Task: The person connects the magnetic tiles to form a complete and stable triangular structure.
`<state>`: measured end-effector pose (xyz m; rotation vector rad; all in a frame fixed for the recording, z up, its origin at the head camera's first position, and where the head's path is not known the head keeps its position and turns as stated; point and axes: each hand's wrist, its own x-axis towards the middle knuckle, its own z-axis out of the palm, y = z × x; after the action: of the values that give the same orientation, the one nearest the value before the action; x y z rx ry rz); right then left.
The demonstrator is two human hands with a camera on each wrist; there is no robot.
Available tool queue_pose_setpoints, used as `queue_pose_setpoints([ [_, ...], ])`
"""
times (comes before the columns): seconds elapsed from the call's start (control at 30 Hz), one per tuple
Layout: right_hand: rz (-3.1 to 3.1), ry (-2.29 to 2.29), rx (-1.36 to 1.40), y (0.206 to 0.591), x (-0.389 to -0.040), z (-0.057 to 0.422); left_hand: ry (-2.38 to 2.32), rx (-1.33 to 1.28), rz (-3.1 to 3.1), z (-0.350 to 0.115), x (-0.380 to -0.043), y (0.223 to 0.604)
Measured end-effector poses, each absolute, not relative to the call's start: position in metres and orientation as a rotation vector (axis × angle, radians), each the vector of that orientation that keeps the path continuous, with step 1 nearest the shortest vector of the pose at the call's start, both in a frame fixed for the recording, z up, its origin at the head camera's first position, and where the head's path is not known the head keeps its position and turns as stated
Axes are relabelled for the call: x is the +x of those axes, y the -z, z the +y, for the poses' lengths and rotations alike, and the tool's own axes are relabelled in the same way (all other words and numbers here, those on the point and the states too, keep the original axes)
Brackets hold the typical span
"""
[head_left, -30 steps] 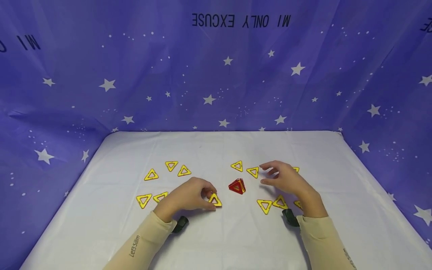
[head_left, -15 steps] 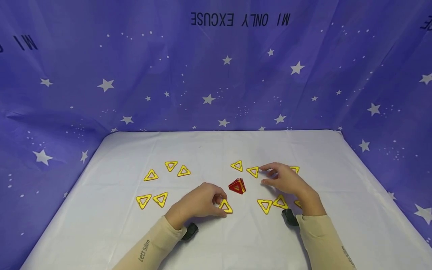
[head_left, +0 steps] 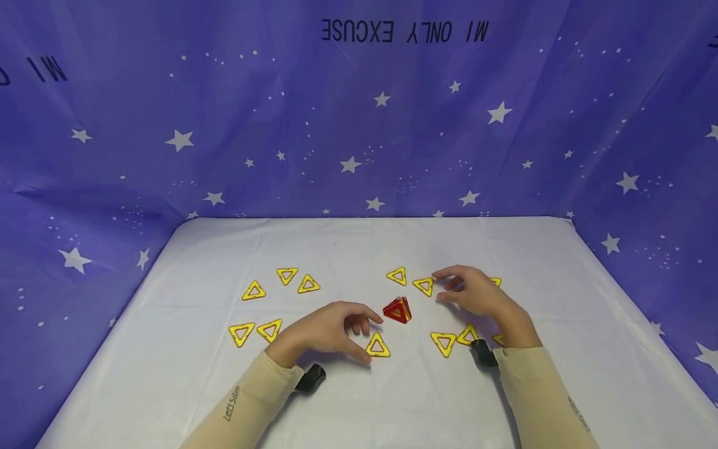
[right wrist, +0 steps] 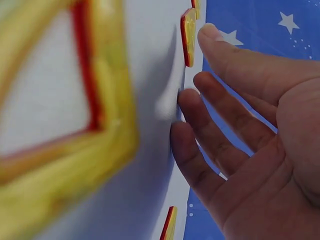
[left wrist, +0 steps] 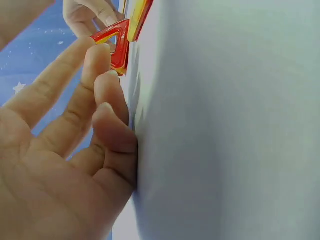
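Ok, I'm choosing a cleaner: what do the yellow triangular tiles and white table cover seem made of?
Yellow, red-edged, plastic-looking triangular tiles: probably hard, glossy plastic, from their sheen and crisp edges.
White, cloth-like table cover: likely matte fabric, from its faint, soft creases, though a plastic sheet remains possible.

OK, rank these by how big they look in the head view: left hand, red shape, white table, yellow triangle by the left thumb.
1. White table
2. Left hand
3. Red shape and yellow triangle: too alike in size to rank
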<state>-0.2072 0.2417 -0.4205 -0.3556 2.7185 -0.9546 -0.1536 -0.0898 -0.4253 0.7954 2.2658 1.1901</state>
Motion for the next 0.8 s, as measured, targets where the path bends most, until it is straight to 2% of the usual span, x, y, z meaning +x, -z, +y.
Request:
queue_pose_setpoints([
  [0.43, 2.700, 0.919, -0.453, 0.427, -0.226, 0.235, -1.092, 0.737, 2.286, -0.092, -0.151, 0.430],
  [0.8, 2.699, 0.844, -0.525, 0.422, -0.233, 0.235, -1.087, 0.790, 2.314, -0.090, -0.153, 0.433],
])
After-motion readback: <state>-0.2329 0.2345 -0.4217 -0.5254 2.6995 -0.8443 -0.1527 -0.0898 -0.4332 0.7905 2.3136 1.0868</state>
